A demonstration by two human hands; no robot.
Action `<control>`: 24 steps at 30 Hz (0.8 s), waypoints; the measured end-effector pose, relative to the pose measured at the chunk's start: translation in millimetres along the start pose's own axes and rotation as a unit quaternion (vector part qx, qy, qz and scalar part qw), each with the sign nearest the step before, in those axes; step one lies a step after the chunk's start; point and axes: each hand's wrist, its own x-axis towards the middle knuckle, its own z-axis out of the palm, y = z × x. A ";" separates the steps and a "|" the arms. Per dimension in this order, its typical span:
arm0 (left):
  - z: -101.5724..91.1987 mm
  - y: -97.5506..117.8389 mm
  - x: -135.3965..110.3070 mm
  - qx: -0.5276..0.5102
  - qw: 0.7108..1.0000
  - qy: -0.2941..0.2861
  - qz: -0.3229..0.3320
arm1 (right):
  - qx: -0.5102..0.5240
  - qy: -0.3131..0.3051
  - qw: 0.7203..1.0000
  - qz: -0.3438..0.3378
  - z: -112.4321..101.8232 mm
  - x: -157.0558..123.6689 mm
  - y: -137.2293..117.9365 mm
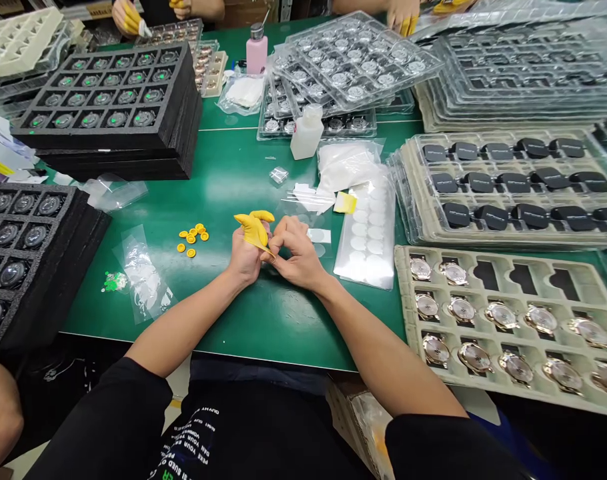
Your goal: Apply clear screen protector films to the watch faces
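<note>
My left hand [247, 248] is over the green mat [218, 200] with yellow finger cots [256, 223] on its raised fingers. My right hand [294, 252] touches it, fingers pinched on the lower edge of one yellow cot. Several rolled yellow finger cots [192, 239] lie on the mat just left of my hands. A sheet of round clear stickers [367, 233] lies just right of them.
Black foam trays of watch parts [111, 100] stack at left and far left. A grey tray of watch cases [508, 327] sits at right, with trays of black pieces [508, 180] behind. A white bottle [306, 132] and pink bottle [256, 50] stand ahead. Other people's hands work at the far edge.
</note>
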 end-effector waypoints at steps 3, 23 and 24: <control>-1.1 0.0 1.8 0.002 1.000 -0.019 0.024 | 0.023 0.019 0.999 -0.013 2.3 -1.2 -2.3; 4.0 18.1 -5.3 -0.025 0.991 -0.065 -0.118 | 0.025 0.053 0.997 -0.058 5.3 -7.7 -10.2; 2.3 16.2 -3.5 -0.025 0.992 -0.063 -0.108 | 0.047 0.016 0.998 -0.049 -0.2 -5.3 -8.5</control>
